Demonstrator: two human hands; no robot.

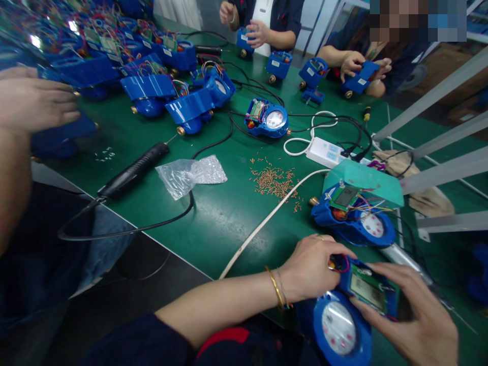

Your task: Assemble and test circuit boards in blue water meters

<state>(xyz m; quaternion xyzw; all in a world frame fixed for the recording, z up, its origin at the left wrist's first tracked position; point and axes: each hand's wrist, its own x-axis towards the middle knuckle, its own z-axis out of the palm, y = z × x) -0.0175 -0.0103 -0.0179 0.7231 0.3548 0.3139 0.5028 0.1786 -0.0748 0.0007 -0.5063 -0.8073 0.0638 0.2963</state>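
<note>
Our left hand (310,269) grips blue water meter (338,328) by housing (345,278); right hand (414,310) clasps it around display board (368,290). Meter sits between our hands. We judge board seated, housing uncovered, wires (346,262) exposed; whether fastened, we cannot tell. Loose copper-coloured screws (273,182) lie ahead of left hand.

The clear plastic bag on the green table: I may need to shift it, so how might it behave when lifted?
The bag looks thin and wrinkled, so it would probably flop. Its small shiny contents bunch at one end, so that end would likely sag.
</note>
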